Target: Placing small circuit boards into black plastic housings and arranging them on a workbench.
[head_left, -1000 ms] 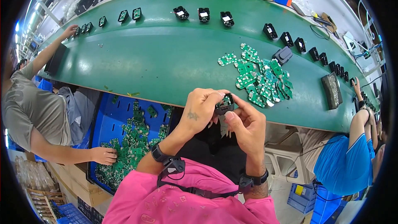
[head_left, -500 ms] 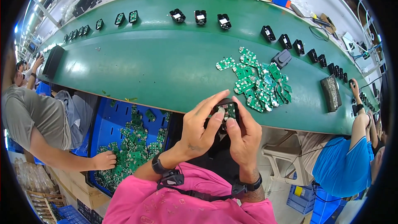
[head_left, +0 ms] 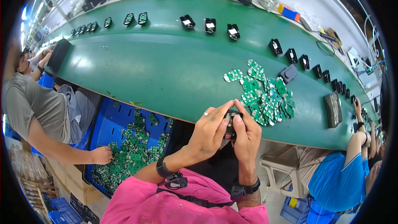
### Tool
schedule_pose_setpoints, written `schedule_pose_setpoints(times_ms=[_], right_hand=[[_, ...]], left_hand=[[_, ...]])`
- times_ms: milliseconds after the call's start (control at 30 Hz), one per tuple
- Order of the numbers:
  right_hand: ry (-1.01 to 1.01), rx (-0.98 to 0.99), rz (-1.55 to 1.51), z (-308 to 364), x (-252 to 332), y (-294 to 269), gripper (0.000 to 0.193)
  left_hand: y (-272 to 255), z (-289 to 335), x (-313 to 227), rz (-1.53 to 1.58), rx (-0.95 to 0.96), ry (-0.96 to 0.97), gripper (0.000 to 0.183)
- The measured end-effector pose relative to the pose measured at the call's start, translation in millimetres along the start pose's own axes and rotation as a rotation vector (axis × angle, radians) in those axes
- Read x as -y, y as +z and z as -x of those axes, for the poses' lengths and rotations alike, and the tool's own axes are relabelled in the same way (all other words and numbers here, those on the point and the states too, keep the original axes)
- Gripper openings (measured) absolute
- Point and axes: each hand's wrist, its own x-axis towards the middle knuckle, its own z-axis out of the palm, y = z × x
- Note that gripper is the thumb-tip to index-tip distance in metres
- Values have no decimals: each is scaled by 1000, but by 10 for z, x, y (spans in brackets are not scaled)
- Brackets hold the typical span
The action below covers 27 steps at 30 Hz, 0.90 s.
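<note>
Between both hands I hold a small black plastic housing (head_left: 230,129) with a circuit board inside, just off the near edge of the green bench. My left hand (head_left: 209,130) wraps its left side, and my right hand (head_left: 246,135) closes round the right. Both thumbs press down on the inside, and the fingertips meet at the far end. Much of the housing is hidden by the fingers. Beyond my right hand lies a loose pile of green circuit boards (head_left: 265,97), with a closed black housing (head_left: 288,73) at its far right.
Black open housings (head_left: 233,32) stand in a row along the far side of the green bench (head_left: 157,62). A blue tray (head_left: 108,118) of circuit boards sits at left, with a co-worker's hand (head_left: 102,155) in it. A dark block (head_left: 333,110) lies at right. Other people sit on both sides.
The view has shifted, so the bench appears lower and to the right. My fingertips have come together over the far end of the housing, and my thumbs have moved on it.
</note>
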Motion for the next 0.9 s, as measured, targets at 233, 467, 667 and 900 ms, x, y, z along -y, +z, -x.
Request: schedule_pose_setpoints(times_ms=[233, 467, 667, 900], right_hand=[[143, -49, 49, -321, -209, 90, 41], [109, 56, 252, -435, -247, 291, 48], [-366, 30, 648, -284, -582, 297, 28], [-245, 2, 573, -340, -553, 382, 16]], left_hand=[[-262, -376, 240, 130, 279, -27, 84], [-660, -877, 713, -231, 252, -14, 77], [-1408, -2123, 2092, -408, -44, -288, 79], [-1803, -2735, 2946, -843, 92, -305, 85]])
